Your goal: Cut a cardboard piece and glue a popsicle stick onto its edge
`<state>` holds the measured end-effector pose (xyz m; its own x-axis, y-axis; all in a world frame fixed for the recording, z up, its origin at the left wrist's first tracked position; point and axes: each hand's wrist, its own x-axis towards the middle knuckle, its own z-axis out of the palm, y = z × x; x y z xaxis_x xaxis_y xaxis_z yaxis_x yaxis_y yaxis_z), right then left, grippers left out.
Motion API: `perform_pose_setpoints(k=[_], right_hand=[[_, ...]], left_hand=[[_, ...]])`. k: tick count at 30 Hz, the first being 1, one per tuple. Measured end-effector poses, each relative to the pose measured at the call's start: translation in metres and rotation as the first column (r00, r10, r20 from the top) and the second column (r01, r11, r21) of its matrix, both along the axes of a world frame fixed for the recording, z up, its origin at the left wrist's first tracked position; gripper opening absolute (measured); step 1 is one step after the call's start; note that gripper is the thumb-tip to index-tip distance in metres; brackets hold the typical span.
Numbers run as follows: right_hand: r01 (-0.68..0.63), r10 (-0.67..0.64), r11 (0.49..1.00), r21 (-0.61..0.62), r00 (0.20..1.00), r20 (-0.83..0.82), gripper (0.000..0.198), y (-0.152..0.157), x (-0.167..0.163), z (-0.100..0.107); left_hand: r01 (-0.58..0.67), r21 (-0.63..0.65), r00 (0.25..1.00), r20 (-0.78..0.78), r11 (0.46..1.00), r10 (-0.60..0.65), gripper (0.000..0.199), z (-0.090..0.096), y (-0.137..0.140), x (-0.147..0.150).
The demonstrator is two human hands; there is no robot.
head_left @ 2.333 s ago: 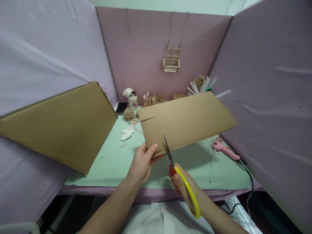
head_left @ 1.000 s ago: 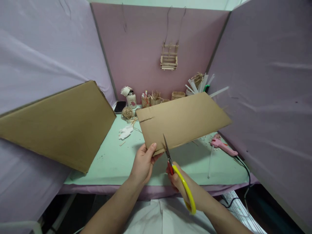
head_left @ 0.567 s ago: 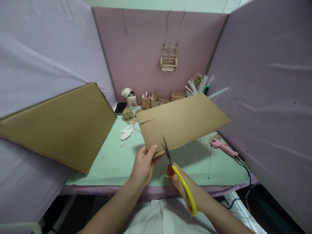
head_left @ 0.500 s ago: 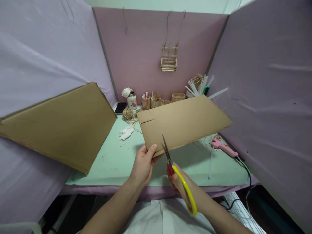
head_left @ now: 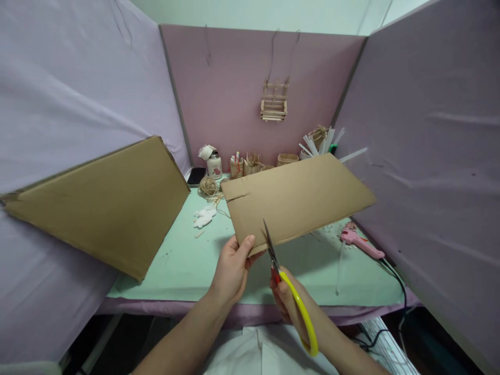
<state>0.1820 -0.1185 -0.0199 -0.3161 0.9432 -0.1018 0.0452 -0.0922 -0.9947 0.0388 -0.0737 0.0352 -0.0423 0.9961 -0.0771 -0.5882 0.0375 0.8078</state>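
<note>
A flat piece of brown cardboard (head_left: 300,200) is held up over the table, tilted, its near left corner pinched in my left hand (head_left: 234,263). Near its left edge runs a short slit. My right hand (head_left: 291,299) grips scissors (head_left: 299,307) with yellow and red handles. Their blades cross the cardboard's near edge, just right of my left thumb. One blade lies over the top face; the other is hidden beneath. The fingers under the sheet are partly out of sight.
A larger cardboard sheet (head_left: 97,208) leans at the left. On the green table (head_left: 183,271) lie a twine ball (head_left: 208,186), a white cutout (head_left: 204,216) and a pink glue gun (head_left: 361,242) with a cable. Woven pots, a jar (head_left: 214,165) and white sticks (head_left: 326,141) line the back.
The whole view has shifted slightly, so everything sits a little lower and to the right. Both hands keep their hold, and the scissors stay at about the same spot on the cardboard.
</note>
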Motion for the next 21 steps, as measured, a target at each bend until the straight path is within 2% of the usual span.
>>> perform_pose_setpoints(k=[3, 13, 21], right_hand=[[-0.036, 0.035, 0.999, 0.021, 0.999, 0.035, 0.059, -0.0017, -0.0008, 0.0032], [-0.015, 0.006, 0.997, 0.072, 0.992, 0.126, 0.055, -0.0042, 0.0014, 0.0111], [0.089, -0.109, 0.987, 0.132, 0.982, 0.153, 0.05, -0.0025, 0.0009, 0.008]], left_hand=[[-0.006, -0.008, 1.0, 0.005, 1.0, 0.006, 0.035, 0.0024, -0.0015, 0.0003], [0.008, -0.023, 1.0, -0.005, 1.0, -0.008, 0.036, 0.0078, -0.0034, 0.0014], [0.043, -0.017, 0.998, -0.05, 0.999, -0.043, 0.038, 0.0087, -0.0065, -0.0002]])
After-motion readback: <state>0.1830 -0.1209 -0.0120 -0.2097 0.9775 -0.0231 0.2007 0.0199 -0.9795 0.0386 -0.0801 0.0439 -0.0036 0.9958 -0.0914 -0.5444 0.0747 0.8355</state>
